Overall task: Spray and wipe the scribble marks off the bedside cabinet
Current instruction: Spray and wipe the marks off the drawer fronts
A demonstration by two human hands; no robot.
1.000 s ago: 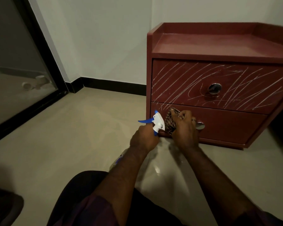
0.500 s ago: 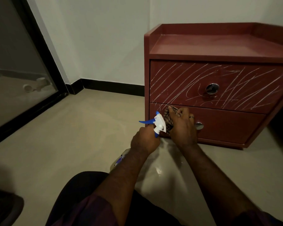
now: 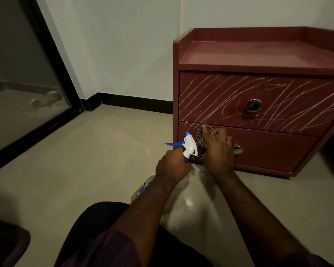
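A dark red bedside cabinet (image 3: 258,53) stands on the floor against the wall. White scribble marks (image 3: 216,99) cover its upper drawer front, and a few show at the top left corner of the lower drawer (image 3: 274,149). My left hand (image 3: 172,166) grips the neck of a spray bottle (image 3: 189,147) with a white head and blue trigger; most of its body is hidden under my forearm. My right hand (image 3: 218,151) grips a brown patterned cloth (image 3: 201,139) and presses it on the left part of the lower drawer, beside the round metal knob (image 3: 237,150).
The beige tiled floor (image 3: 94,160) spreads out to the left. A black-framed glass door (image 3: 23,89) stands at the far left. The white wall with black skirting (image 3: 135,103) runs behind. My knee (image 3: 96,228) is at the bottom of the view.
My right hand and the cloth have shifted slightly upward on the lower drawer. My left hand keeps the spray bottle in about the same spot.
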